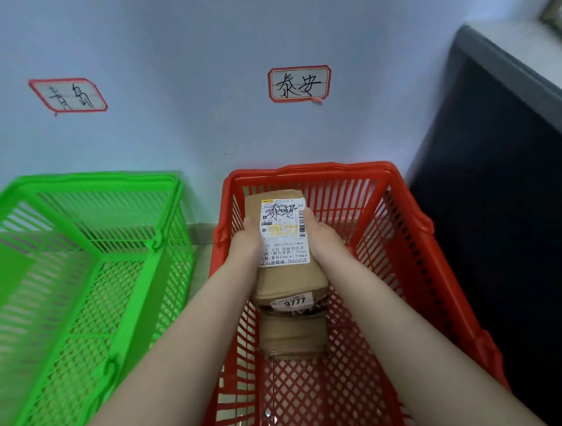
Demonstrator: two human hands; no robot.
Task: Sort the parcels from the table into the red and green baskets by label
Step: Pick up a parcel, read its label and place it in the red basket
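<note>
A long brown cardboard parcel [290,283] with a white shipping label [283,232], handwritten over in black, is inside the red basket [410,217]. My left hand [245,240] grips its left side and my right hand [325,236] grips its right side, thumbs on top by the label. A second white sticker reading 9777 [292,302] sits on the parcel's near part. The green basket [91,225] stands to the left with nothing visible in it.
Two red-framed handwritten signs hang on the pale wall: one [68,94] above the green basket, one [298,83] above the red basket. A dark cabinet or table side [497,195] stands close on the right. A strip of floor [201,261] separates the baskets.
</note>
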